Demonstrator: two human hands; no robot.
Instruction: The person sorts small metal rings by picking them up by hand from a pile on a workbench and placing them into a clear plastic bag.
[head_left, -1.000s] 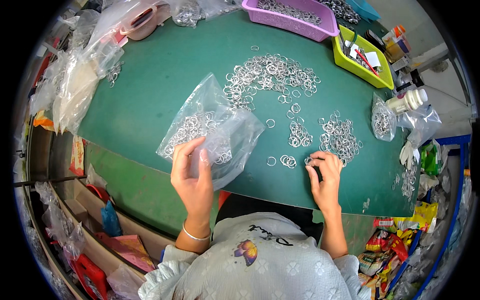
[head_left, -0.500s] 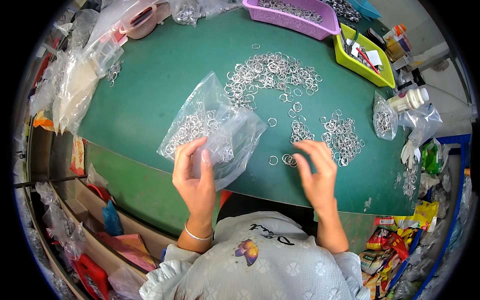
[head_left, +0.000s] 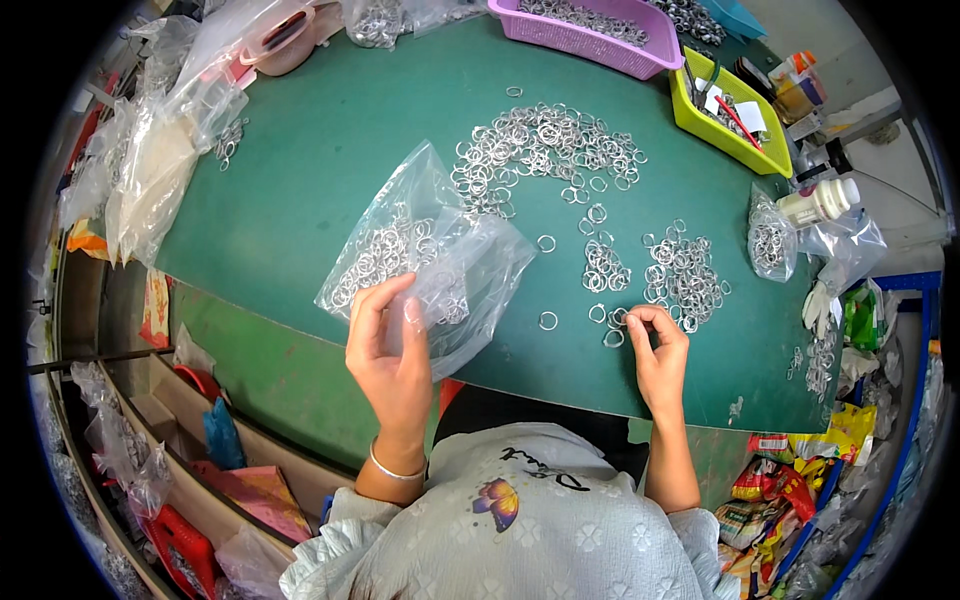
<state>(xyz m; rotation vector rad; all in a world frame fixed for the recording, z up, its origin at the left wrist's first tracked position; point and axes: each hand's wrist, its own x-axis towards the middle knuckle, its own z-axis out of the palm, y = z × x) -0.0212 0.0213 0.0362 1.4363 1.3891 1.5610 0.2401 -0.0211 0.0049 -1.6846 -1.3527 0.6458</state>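
Observation:
My left hand (head_left: pixel 390 350) grips the near edge of a clear plastic bag (head_left: pixel 425 255) that lies on the green table (head_left: pixel 300 170) and holds several metal rings. My right hand (head_left: pixel 655 355) rests at the table's near edge with its fingertips pinched on a few loose metal rings (head_left: pixel 612 325). Just beyond that hand lie two small clusters of rings (head_left: pixel 685 275), and a larger heap of rings (head_left: pixel 545 145) spreads across the middle of the table.
A purple basket (head_left: pixel 590 30) of rings and a yellow-green tray (head_left: pixel 725 115) stand at the far edge. A small bag of rings (head_left: pixel 768 245) and a white bottle (head_left: pixel 820 203) lie at the right. Clear bags (head_left: pixel 150 170) pile up at the left.
My right hand reached forward over the loose rings, then drew back toward the near edge with its fingers pinched together. My left hand stayed on the bag.

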